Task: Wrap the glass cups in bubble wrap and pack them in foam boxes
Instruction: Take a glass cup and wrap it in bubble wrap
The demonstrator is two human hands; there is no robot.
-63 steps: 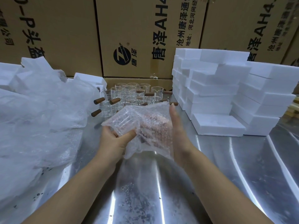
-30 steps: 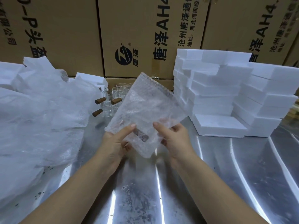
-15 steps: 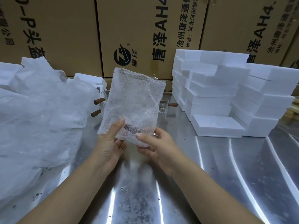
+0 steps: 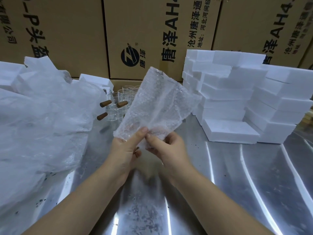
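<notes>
I hold a flat clear bubble wrap bag (image 4: 157, 106) upright above the metal table (image 4: 237, 184). My left hand (image 4: 125, 150) pinches its lower left corner with thumb and fingers. My right hand (image 4: 167, 150) pinches the bottom edge right beside it. The bag tilts to the right and looks flat, with no cup visible inside. Behind it stand several glass cups (image 4: 118, 102) with brown wooden handles (image 4: 122, 104), partly hidden by the bag. White foam boxes (image 4: 237, 92) are stacked at the right.
A large heap of crumpled clear plastic and bubble wrap (image 4: 39, 116) covers the left side of the table. More foam pieces (image 4: 96, 80) lie behind it. Tall cardboard cartons (image 4: 144, 31) wall off the back.
Both hands first held the bag crumpled, then spread it flat and lifted it upright. Since half a second ago the bag has tilted to the right and both hands came closer together at its bottom edge.
</notes>
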